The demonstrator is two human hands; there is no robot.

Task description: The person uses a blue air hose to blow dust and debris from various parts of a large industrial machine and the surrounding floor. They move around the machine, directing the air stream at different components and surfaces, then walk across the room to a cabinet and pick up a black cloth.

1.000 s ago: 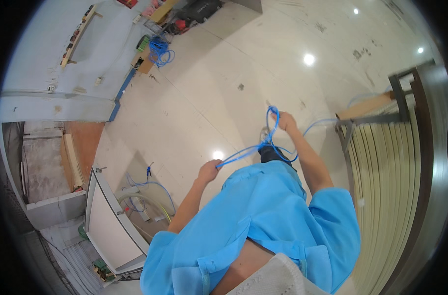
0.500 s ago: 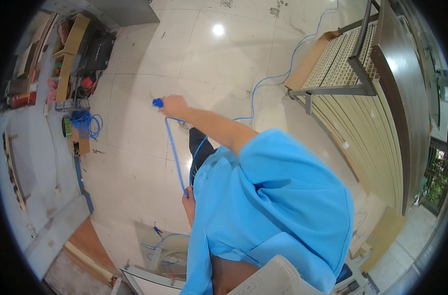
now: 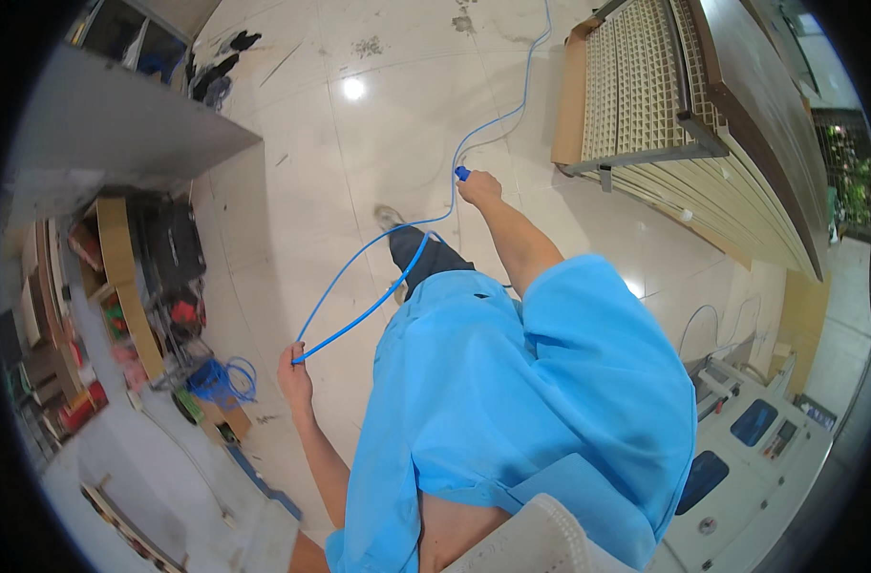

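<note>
My left hand grasps blue hose, my right hand clenches a blue piece; at frame left, a cardboard box's contents look unclear.

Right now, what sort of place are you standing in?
Probably a workshop or its storage area: stacked long cream panels on the right, a white cabinet with dark windows at lower right, and a loose blue coil at left.
</note>
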